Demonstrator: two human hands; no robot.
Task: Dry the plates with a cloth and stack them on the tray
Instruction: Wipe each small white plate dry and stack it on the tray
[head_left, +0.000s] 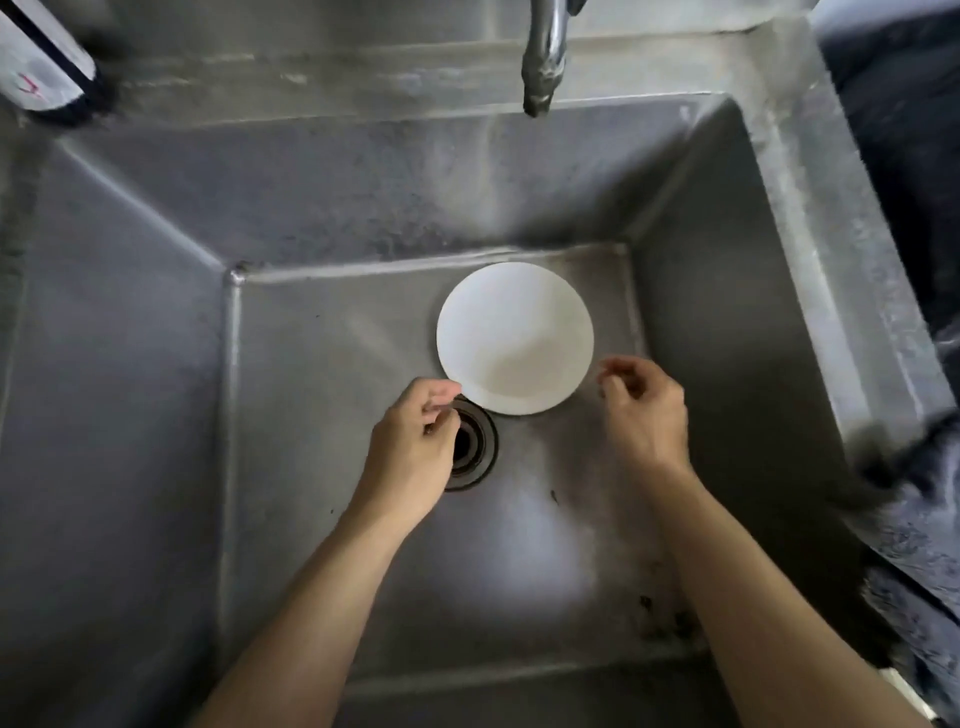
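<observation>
A red mark, too blurred to read, is showing on the white object (39, 57) lying at the far left corner of the sink's ledge; no other writing is showing anywhere.

A deep stainless steel sink (130, 322) is filling nearly the whole view, its walls dull and water-stained, its floor scuffed with dark specks near the near right corner. A chrome faucet (543, 57) is hanging over the far edge, its spout pointing down toward the basin. A round black drain (475, 447) is sitting in the floor, a little left of center. A dark cloth (914, 519) is draping over the sink's right edge.

One white plate (514, 338) is lying flat on the sink floor toward the far wall, its near rim just beside the drain.

Both bare forearms are reaching down into the basin from the near edge. The left hand (415, 441) is hovering over the drain with fingers loosely curled, its fingertips right at the plate's near left rim; whether they are actually touching it cannot be told. The right hand (644, 410) is hanging beside the plate's near right rim, fingers loosely bent and holding nothing, apart from the plate.
</observation>
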